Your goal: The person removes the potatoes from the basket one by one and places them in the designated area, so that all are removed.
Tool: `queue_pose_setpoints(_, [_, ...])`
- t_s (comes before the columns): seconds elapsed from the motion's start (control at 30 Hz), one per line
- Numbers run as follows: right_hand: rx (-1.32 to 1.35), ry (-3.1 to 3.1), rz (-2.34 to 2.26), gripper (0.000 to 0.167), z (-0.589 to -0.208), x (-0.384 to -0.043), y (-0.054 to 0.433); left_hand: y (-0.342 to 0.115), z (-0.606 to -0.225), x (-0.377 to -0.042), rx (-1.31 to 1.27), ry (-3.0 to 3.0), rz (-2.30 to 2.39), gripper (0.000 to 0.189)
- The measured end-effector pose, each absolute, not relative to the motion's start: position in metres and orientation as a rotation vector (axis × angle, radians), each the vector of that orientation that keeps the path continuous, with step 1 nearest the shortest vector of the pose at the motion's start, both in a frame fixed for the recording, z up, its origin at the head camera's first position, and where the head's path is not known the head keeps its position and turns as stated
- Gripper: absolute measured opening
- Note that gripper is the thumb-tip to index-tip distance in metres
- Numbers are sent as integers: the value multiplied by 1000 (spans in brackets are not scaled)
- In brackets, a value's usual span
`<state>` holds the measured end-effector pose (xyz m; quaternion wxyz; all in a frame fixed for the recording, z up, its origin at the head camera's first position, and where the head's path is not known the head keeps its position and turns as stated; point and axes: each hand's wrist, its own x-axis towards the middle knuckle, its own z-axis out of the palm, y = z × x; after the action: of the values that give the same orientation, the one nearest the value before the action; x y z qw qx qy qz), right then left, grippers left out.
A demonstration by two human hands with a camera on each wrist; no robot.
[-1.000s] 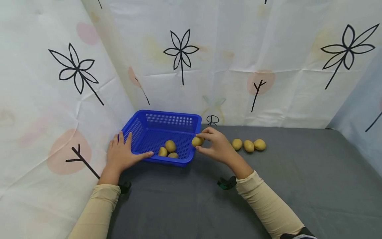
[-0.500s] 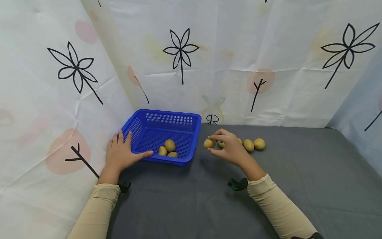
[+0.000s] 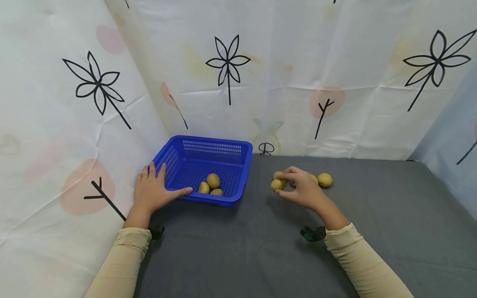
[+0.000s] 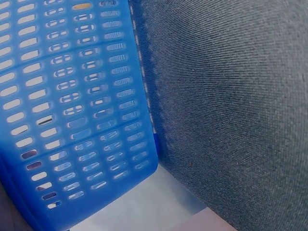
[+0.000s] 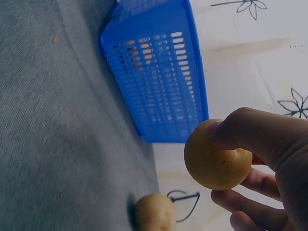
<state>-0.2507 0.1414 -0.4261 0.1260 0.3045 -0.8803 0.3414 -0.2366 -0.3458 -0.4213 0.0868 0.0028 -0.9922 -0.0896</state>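
Note:
A blue plastic basket stands by the back wall with three potatoes inside. My left hand rests on its near left corner, fingers spread over the left rim and thumb along the front rim. Over the cloth to the right of the basket, my right hand pinches a potato between thumb and fingers. In the right wrist view this potato is held off the cloth. Another potato lies behind and below it. The left wrist view shows only the basket's slotted side and cloth.
Right of the basket several potatoes lie in a row, the end potato in plain sight and others partly behind my right hand. Grey cloth covers the table. A white patterned curtain hangs at the back and left.
My right hand has moved to the right, away from the basket's right rim, with the potato still pinched. The left hand and the potatoes in the basket have stayed in place.

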Motion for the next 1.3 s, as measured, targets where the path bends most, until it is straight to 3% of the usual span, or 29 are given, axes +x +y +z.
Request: queue_pose_setpoints(1.3, [683,-2865,884,41,-437,-251,253,-345,-422,-235,-2,-2949,-266,141])
